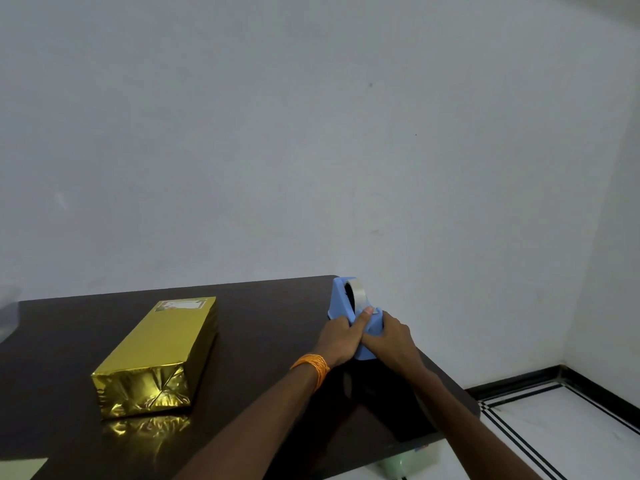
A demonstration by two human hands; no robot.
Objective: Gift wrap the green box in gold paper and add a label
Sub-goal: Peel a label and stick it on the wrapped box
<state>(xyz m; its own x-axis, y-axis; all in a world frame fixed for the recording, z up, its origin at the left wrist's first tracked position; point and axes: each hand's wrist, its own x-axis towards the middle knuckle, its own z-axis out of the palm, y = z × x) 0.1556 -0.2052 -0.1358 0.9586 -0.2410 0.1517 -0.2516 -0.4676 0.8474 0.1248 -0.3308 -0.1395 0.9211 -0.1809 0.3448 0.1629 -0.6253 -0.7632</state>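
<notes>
Gold-wrapped box (162, 348) w/ label (181, 304) lay on table (270, 341), well left of both hands; left hand (337, 336) & right hand (393, 337) gripped blue tape dispenser (337, 306) at table's far right corner.

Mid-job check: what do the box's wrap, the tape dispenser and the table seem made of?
The wrap: metallic gold foil paper, mirror-shiny, sharply creased at the folded end. The tape dispenser: matte blue plastic, likely moulded, with smooth rounded edges. The table: dark brown, glossy, probably laminated wood; it reflects the wrap.
</notes>
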